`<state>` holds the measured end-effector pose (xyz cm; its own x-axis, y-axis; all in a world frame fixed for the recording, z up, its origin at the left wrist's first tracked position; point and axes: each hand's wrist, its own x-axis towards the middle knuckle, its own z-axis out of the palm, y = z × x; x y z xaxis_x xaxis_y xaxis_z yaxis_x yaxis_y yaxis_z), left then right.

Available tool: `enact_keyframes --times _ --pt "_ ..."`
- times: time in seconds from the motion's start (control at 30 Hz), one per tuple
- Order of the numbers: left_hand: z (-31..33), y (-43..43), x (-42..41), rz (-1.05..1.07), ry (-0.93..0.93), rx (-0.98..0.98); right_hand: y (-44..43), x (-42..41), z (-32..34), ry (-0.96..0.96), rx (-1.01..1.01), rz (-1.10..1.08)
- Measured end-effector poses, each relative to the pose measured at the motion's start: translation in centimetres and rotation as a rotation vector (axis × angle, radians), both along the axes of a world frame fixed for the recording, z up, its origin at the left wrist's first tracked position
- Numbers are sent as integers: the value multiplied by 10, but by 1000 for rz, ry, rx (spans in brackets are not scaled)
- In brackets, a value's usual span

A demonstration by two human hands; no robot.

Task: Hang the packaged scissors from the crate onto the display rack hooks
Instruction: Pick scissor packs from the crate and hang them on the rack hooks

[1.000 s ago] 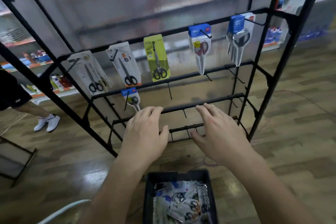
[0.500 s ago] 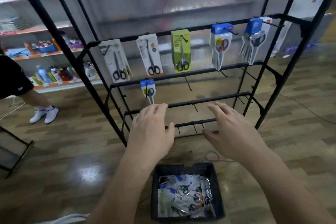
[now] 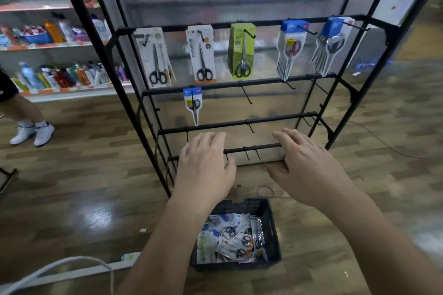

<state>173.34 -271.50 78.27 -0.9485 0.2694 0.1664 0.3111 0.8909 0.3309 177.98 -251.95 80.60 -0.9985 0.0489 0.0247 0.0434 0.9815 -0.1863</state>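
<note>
Head view, second-row scissors pack (image 3: 193,105) hanging vertical, blades down, above crate (image 3: 236,266).

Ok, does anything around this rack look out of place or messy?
A thin purple cord lies looped on the wooden floor between the black plastic crate and the black metal display rack. The packaged scissors in the crate lie in a jumbled heap. Nothing looks damaged.

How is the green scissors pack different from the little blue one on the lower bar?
The green pack hangs on the top bar; the blue pack hangs one bar lower. The green pack is bigger than the blue pack. The green pack's scissors point up; the blue pack's point down. Both hang on the rack.
</note>
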Motion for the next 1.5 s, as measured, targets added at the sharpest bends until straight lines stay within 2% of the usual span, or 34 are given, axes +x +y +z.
enact_keyframes --times 0.23,0.67,1.0,1.13,1.3,1.4,1.5 --pt "-11 37 5 9 -65 -87 38 5 -19 -71 -35 -7" --pt "-24 130 8 90 -137 -233 131 -16 -50 -157 -145 113" --pt "-67 116 -45 -17 -205 -216 119 -40 -71 -246 -82 -22" --pt "-97 83 -83 -68 -253 -212 84 -61 -98 -306 -52 -126" --pt "-138 48 -110 23 -289 -164 45 -109 -135 -421 16 -39" --pt "-203 37 -119 132 -297 -77 39 -150 -190 -414 83 86" --pt "-306 37 -129 225 -378 -68 34 -189 -289 -514 142 202"
